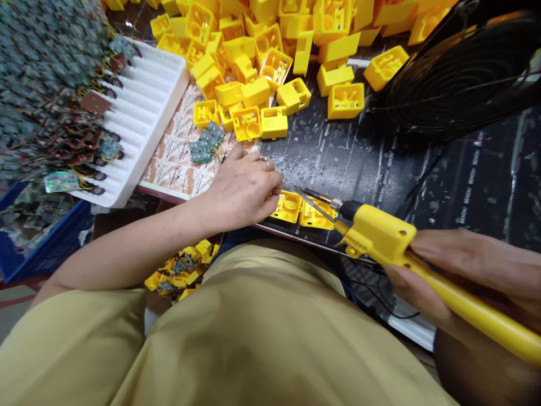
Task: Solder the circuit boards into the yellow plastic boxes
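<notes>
My right hand [456, 276] is wrapped around a yellow soldering iron [380, 234] with a thin guide tube beside its metal tip. The tip points left, over two open yellow plastic housings [318, 215] at the table's front edge. Just left of them is my left hand [249, 183], a ring on one finger. Its fingers are curled downward and closed; a bit of yellow shows by them, but what they grip is hidden. Beyond that hand, small green circuit boards [207, 142] with wires lie on the table.
Many yellow housings [253, 90] are heaped at the back. A round black fan [460, 79] stands at the right. On the left, a white foam tray [147, 96] carries stacked circuit boards [46, 51]. Below are a blue crate [51, 254] and a pile of yellow parts [186, 270].
</notes>
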Tool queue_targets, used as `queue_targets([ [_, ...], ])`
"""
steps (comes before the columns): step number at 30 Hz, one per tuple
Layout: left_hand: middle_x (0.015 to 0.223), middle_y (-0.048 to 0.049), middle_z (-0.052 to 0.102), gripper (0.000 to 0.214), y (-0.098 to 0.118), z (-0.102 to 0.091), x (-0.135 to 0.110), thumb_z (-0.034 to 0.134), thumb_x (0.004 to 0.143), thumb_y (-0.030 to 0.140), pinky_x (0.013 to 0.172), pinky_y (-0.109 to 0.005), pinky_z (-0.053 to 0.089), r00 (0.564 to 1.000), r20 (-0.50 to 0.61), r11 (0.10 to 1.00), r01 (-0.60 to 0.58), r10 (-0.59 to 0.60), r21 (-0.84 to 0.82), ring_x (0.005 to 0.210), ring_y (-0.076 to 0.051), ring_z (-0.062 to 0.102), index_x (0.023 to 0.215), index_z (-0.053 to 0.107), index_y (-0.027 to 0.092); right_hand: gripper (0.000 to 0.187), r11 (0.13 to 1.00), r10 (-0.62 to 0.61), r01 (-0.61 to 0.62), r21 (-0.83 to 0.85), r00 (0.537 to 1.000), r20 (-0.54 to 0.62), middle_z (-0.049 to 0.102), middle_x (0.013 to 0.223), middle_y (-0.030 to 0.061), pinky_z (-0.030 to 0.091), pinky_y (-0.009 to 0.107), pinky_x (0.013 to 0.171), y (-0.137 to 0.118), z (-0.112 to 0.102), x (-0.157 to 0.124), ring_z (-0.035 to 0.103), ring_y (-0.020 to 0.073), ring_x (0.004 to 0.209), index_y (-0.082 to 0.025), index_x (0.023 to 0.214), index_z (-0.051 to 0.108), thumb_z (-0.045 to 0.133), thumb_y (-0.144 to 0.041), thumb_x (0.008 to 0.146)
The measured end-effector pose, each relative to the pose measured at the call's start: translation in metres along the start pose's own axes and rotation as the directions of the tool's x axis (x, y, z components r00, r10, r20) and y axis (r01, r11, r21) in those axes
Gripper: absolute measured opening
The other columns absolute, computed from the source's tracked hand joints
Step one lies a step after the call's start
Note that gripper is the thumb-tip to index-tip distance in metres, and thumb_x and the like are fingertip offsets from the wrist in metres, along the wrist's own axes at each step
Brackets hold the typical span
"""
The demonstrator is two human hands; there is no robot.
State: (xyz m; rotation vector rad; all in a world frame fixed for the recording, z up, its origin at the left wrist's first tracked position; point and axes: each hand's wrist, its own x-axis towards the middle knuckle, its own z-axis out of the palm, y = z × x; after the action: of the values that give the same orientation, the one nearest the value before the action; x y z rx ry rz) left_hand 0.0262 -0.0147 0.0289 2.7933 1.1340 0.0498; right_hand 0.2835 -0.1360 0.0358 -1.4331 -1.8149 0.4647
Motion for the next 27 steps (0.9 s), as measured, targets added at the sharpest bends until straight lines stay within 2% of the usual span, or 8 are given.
queue_targets([
  [2,0.085,-0.0060,0.071,0.025,-0.004,0.000,-0.006,0.050,0.088,0.032,0.093,-0.043,0.038,1.000,-0.012,0.997,0.006,-0.007,-0.079,0.089,-0.023,0.060,0.087,0.071,0.018,0.032,0.998,0.068,-0.068,0.007,0.997,-0.020,0.072,0.091,0.0020,0.059,0.027,0.059,0.000,0.003,-0.005,0.070,0.0162,0.072,-0.031,0.112,0.068,0.076,-0.033,0.082],
  [5,0.094,-0.0042,0.073,0.027,-0.011,0.004,-0.014,0.047,0.094,0.030,0.104,-0.047,0.032,0.998,-0.057,0.976,0.002,-0.015,-0.218,0.091,-0.020,0.062,0.096,0.073,0.022,0.050,0.995,0.065,-0.075,-0.069,0.990,-0.128,0.072,0.098,0.0011,0.059,0.028,0.054,0.002,0.009,-0.013,0.068,0.0165,0.068,-0.039,0.131,0.057,0.074,-0.039,0.083],
  [11,0.080,-0.0008,0.073,0.020,-0.013,0.009,-0.018,0.054,0.091,0.027,0.112,-0.052,0.028,0.991,-0.133,0.963,-0.005,-0.032,-0.269,0.082,-0.018,0.064,0.095,0.073,0.023,0.049,0.986,0.150,-0.157,-0.059,0.983,-0.109,0.072,0.109,0.0026,0.063,0.033,0.065,0.001,0.011,-0.018,0.072,0.0203,0.081,-0.039,0.132,0.058,0.072,-0.041,0.085],
  [14,0.078,0.0011,0.073,0.023,-0.008,0.006,-0.019,0.051,0.092,0.024,0.114,-0.054,0.024,0.992,-0.128,0.979,-0.033,0.008,-0.199,0.082,-0.018,0.063,0.085,0.073,0.025,0.049,0.998,0.033,-0.036,-0.055,0.998,-0.062,0.073,0.103,0.0016,0.063,0.027,0.067,0.004,0.003,-0.013,0.072,0.0171,0.080,-0.035,0.129,0.060,0.075,-0.031,0.083],
  [16,0.082,0.0019,0.074,0.026,-0.006,0.005,-0.021,0.050,0.093,0.021,0.116,-0.053,0.021,0.991,-0.120,0.989,-0.072,0.056,-0.132,0.087,-0.018,0.063,0.082,0.073,0.026,0.045,0.994,-0.097,0.099,-0.037,0.994,0.051,0.074,0.094,0.0007,0.062,0.023,0.068,0.009,-0.003,-0.007,0.071,0.0144,0.075,-0.032,0.124,0.064,0.076,-0.024,0.081],
  [18,0.084,0.0025,0.074,0.026,-0.004,0.005,-0.023,0.051,0.093,0.022,0.117,-0.053,0.020,0.989,-0.121,0.992,-0.093,0.082,-0.087,0.091,-0.018,0.061,0.082,0.073,0.028,0.044,0.975,-0.220,0.222,0.004,0.965,0.141,0.074,0.092,0.0014,0.063,0.023,0.066,0.017,-0.006,0.000,0.071,0.0143,0.072,-0.030,0.123,0.064,0.076,-0.022,0.081],
  [22,0.067,0.0004,0.068,0.024,-0.001,0.005,-0.022,0.051,0.093,0.027,0.114,-0.058,0.024,0.994,-0.103,0.997,-0.037,0.029,-0.074,0.086,-0.021,0.060,0.081,0.072,0.026,0.064,0.892,-0.448,0.450,0.030,0.877,0.173,0.075,0.094,0.0026,0.061,0.022,0.059,0.031,-0.007,0.011,0.071,0.0153,0.068,-0.028,0.138,0.053,0.079,-0.023,0.079],
  [27,0.067,0.0005,0.067,0.025,0.004,-0.002,-0.017,0.050,0.088,0.021,0.113,-0.058,0.025,0.999,-0.031,0.995,-0.035,0.032,-0.091,0.083,-0.020,0.059,0.075,0.070,0.024,0.066,0.863,-0.497,0.505,0.022,0.841,0.212,0.074,0.090,0.0049,0.059,0.017,0.062,0.037,-0.009,0.017,0.071,0.0139,0.070,-0.018,0.138,0.053,0.079,-0.018,0.077],
])
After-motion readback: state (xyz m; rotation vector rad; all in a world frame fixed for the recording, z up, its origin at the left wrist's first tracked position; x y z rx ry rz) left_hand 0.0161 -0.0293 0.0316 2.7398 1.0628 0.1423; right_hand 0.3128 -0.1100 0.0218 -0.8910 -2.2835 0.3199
